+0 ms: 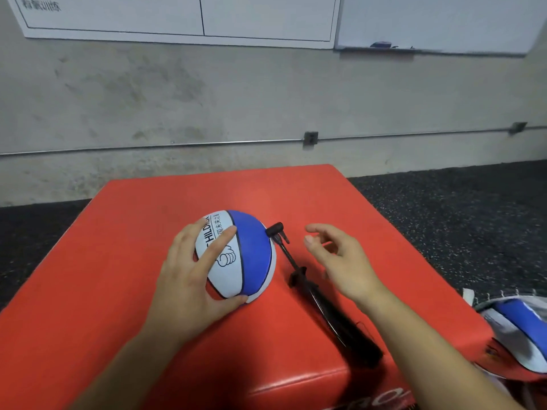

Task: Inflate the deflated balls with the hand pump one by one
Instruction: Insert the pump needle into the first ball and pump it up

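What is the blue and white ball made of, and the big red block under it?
The ball looks like rubber: matte, slightly pebbled blue panels, black seams and printed letters. The left hand holds it. The red block seems to be foam covered in smooth vinyl, with soft rounded edges and a faint sheen. I can't be sure of either.

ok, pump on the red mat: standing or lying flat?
Lying flat. The hand pump rests lengthwise on the red mat, nozzle end by the ball; neither hand holds it.
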Motion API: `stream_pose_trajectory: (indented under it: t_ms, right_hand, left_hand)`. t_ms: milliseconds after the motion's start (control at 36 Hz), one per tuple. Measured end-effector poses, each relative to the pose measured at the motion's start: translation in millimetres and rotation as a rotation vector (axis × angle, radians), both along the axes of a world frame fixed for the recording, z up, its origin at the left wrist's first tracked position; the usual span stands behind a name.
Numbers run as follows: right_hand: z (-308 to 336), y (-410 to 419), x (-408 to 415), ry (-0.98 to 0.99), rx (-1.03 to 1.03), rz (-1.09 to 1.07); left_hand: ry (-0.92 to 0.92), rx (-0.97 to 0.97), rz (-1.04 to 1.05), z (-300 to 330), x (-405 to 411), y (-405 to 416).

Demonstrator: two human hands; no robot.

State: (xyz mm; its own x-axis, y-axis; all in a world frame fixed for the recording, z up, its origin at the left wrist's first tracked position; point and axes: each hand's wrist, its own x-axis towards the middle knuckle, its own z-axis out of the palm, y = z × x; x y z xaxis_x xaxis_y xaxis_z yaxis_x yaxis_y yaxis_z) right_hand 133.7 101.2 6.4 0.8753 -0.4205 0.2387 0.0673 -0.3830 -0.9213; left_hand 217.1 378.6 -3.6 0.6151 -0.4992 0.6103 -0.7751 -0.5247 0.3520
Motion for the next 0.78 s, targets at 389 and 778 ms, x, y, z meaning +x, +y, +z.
stream_pose_trajectory:
  t_ms: [389,778]
  right_hand:
    - [-9.6,49.3,28.8,-0.156,0.172,0.068]
    - [-8.6,54.7,30.7,-0.132,0.006,0.017]
  left_hand:
    - [0.004,0.007,-0.043,-6.8,-7.3,-8.4]
    - [0.05,-0.021,-0.04,-8.3,-7.2,-1.1]
